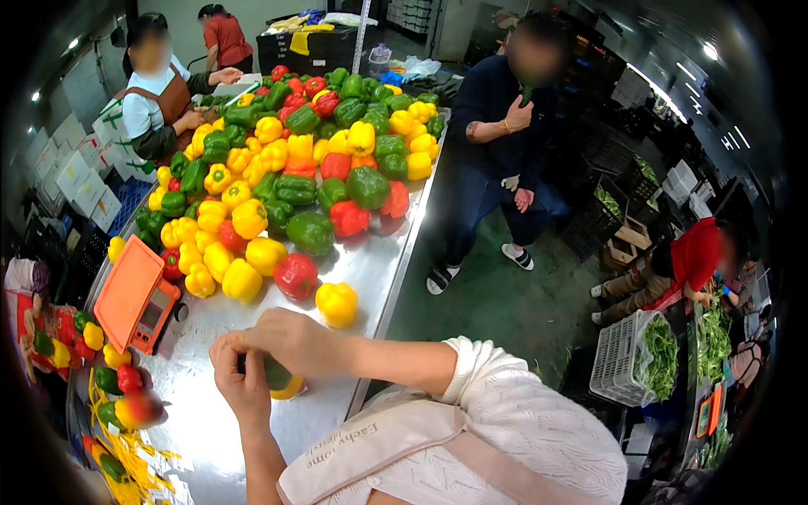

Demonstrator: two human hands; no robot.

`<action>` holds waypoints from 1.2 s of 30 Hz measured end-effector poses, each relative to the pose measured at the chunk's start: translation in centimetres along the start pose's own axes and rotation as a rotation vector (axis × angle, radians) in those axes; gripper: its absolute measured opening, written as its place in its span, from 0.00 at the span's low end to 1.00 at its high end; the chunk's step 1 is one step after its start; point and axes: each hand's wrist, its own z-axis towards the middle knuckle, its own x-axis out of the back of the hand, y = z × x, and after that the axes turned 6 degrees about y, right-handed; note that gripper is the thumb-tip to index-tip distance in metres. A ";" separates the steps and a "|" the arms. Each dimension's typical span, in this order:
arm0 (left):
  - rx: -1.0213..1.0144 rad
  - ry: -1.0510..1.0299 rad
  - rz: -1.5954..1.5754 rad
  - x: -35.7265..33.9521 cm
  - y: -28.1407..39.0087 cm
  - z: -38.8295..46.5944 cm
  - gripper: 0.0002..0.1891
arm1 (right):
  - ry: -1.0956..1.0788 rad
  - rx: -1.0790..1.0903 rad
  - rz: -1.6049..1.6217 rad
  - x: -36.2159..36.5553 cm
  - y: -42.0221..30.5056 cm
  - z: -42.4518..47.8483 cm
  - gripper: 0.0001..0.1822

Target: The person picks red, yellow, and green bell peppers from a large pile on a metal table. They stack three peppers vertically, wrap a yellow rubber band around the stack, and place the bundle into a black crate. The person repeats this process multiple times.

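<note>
My left hand (238, 372) and my right hand (300, 344) meet over a green bell pepper (276, 374), close to the near edge of the steel table. The left fingers are bent in against its side. My right hand is blurred and its fingertips are hidden, so its grip is unclear. Yellow (288, 387) shows below the green pepper, partly covered by my wrist. Just beyond my hands a yellow bell pepper (336, 305) stands alone beside a red bell pepper (296, 276). A large heap of green, yellow and red peppers (278, 164) spreads over the far part of the table.
An orange scale (129, 293) stands at the left. Near it lie grouped peppers (120, 379) and yellow ties with white tags (136, 457). A person (505, 139) sits right of the steel table (372, 278), another (158, 95) stands beyond the heap. Crates of greens (631, 360) are farther right.
</note>
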 end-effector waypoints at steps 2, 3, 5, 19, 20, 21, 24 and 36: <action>-0.001 0.001 -0.021 0.0 -0.1 0.4 0.03 | 0.061 0.191 -0.075 0.2 0.3 0.8 0.15; 0.011 0.003 -0.022 0.0 -0.1 0.4 0.03 | 0.088 0.277 -0.105 0.1 0.4 0.9 0.13; 0.040 0.013 -0.019 0.0 -0.2 0.3 0.03 | 0.022 0.319 -0.139 0.7 0.5 1.4 0.12; 0.148 0.006 -0.236 0.3 -0.2 -0.5 0.04 | -0.258 -0.415 -1.125 17.6 19.2 2.7 0.07; 0.157 0.017 -0.222 0.0 -0.1 -0.6 0.04 | -0.304 -0.458 -1.126 18.8 19.5 3.0 0.06; 0.168 0.030 -0.209 -0.3 0.1 -0.6 0.04 | -0.333 -0.448 -1.175 19.2 20.4 3.0 0.06; 0.182 0.032 -0.158 -0.3 -0.2 -0.7 0.03 | -0.408 -0.446 -1.240 18.8 23.7 2.8 0.07; 0.208 0.016 -0.163 -0.6 0.5 0.0 0.02 | 0.174 -0.627 1.549 10.4 15.5 13.7 0.08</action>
